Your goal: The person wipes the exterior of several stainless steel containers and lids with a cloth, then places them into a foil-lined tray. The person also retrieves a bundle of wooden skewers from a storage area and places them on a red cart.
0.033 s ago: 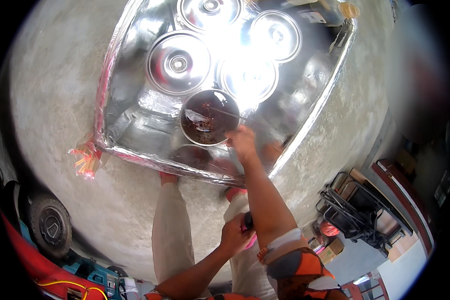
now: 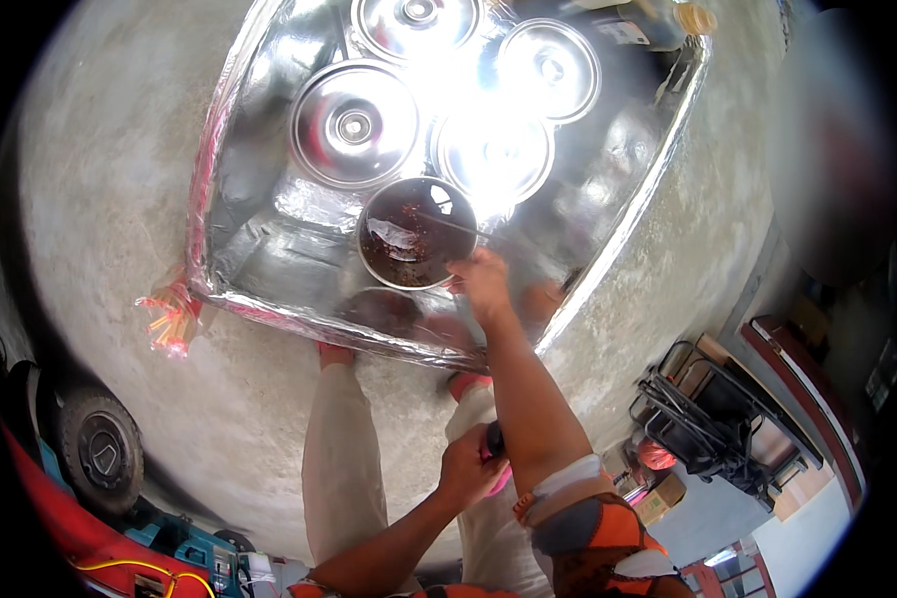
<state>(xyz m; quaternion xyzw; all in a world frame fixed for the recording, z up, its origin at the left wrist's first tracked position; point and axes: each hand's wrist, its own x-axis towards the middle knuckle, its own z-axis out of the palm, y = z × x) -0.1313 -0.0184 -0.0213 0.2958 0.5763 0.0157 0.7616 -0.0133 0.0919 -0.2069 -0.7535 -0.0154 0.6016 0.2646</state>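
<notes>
Right hand [image 2: 481, 276] is curling at the pot's [image 2: 409, 288] near-right rim, maybe for steadying it on that foil-covered surface [image 2: 279, 269], can't tell what it's pinching, while left hand [image 2: 468, 471] is gripping a pink-and-black thing [image 2: 495, 439].

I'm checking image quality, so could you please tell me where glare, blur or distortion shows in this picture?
Head view: white glare floods the lower right lid; head view: pale reflections show in the pot; head view: the upper right looks blurred; head view: the table has bowed edges, and the picture's corners are black.
</notes>
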